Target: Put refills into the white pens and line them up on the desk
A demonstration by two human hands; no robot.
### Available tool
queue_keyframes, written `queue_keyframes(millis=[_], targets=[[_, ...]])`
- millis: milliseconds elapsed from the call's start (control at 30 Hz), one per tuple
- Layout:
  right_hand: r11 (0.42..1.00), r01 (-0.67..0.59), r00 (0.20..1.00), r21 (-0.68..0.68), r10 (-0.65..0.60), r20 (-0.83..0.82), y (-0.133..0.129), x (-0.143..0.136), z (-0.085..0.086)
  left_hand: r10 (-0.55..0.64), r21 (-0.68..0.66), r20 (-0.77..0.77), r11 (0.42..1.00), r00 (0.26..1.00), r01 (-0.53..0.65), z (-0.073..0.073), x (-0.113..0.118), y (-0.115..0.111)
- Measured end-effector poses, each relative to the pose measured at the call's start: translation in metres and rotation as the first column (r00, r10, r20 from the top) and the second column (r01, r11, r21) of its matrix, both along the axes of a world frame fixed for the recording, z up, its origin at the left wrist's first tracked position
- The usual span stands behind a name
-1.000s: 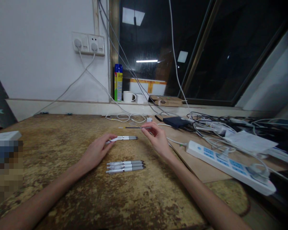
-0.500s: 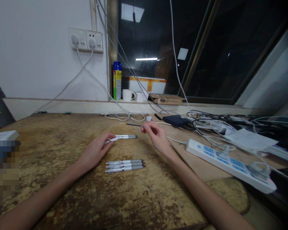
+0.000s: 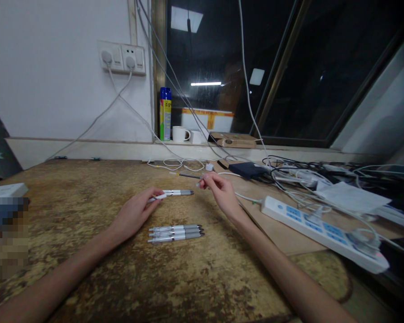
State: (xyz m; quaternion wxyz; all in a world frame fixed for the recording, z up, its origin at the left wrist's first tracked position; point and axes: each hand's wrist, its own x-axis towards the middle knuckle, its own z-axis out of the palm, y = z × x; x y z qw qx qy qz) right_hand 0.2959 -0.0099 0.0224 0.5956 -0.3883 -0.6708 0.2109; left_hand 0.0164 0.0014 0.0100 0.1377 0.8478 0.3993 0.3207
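At the worn tabletop (image 3: 178, 282), left hand (image 3: 137, 210) grips a white pen part (image 3: 160, 197) near a lying pen (image 3: 180, 193), right hand (image 3: 222, 190) pinches a thin dark refill (image 3: 189, 175) by one end, liable to tip or drop should that pinch slacken.

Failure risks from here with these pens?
The pen refill could slip: the right hand appears to pinch it near one end only. The left hand, holding a white pen part, might nudge a white-and-grey pen lying close by.
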Motion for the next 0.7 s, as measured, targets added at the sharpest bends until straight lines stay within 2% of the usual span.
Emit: queue_keyframes(millis=[133,300,700], targets=[[0.999,-0.038,0.999,0.0,0.038,0.008,0.0001,-0.0015,-0.0015,0.005,-0.007,-0.007,1.0,1.0,-0.005,0.0003,0.0003,0.0],[1.0,-0.019,0.998,0.013,0.018,0.063,0.0012,-0.0028,-0.0059,0.001,-0.002,0.002,1.0,1.0,-0.001,0.0011,0.0006,-0.0006],[0.999,-0.04,0.997,0.026,0.038,0.07,0.0045,-0.0012,-0.009,0.002,-0.004,0.011,1.0,1.0,-0.002,-0.0026,-0.0004,0.0021]])
